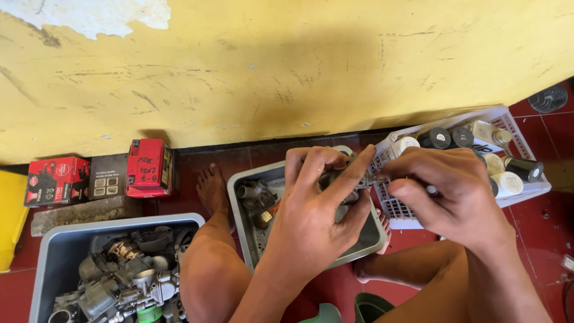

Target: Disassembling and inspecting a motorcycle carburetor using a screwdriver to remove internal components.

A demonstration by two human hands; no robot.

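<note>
Left hand [317, 206] clamped the carburetor part [335, 179] over the grey tray [242, 206]; right hand [445, 191] pinched a thin tool [373, 178]. Best kept square, light pressure.

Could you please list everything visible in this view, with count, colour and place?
metal part: one, grey, gripped in the left hand over the tray
thin tool: one, metallic, in the right hand, its tip at the metal part
tray: one, grey, on the floor between the feet, holding a few metal pieces
bin: one, grey, lower left, full of grey metal engine parts
basket: one, white, slotted, right, holding small dark and white bottles
boxes: three, two red and one dark, along the wall at left
container: one, yellow, far left edge
wall: yellow, scuffed, behind
floor: red tiles
left hand: one, centre
right hand: one, right of centre
</note>
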